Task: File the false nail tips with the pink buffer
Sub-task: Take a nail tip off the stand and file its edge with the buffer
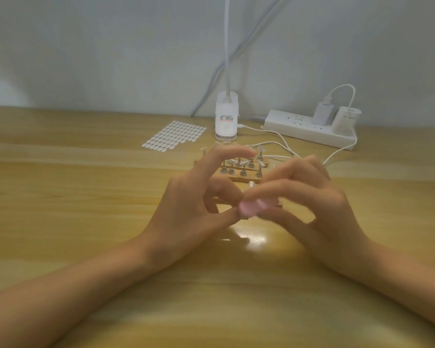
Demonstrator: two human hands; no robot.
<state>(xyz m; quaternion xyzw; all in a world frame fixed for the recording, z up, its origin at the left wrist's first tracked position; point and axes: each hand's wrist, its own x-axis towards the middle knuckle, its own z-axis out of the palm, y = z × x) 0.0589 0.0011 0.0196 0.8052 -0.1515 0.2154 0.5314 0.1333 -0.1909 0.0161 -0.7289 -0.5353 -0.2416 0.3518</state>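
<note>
Wood-grain table (86,222) seen from the head view, with 2 bare hands meeting above its middle. The right hand (319,204) pinches the pink buffer (249,209), index finger laid along its top and thumb beneath, the other fingers curled behind; this hand is blurred. The left hand (194,197) brings its thumb and 1 bent finger together at the buffer's left end, while its remaining fingers stretch upward and apart. Whether this hand grips anything cannot be told, since the contact point is blurred and partly hidden. 1 clear false nail tip (251,183) shows just above the right index finger, close to the buffer; what supports it is hidden. Behind the hands stands a wooden stand (239,177) carrying upright metal pegs (243,172), each topped by a clear nail tip (232,161); the left fingers cover part of the rows, so the peg count is uncertain. Farther back lie a sheet of white oval stickers (173,135), a white clip lamp base (226,119) and a white power strip (299,126) holding a plugged-in charger (322,113), with a white cable (276,134) trailing toward the stand.
</note>
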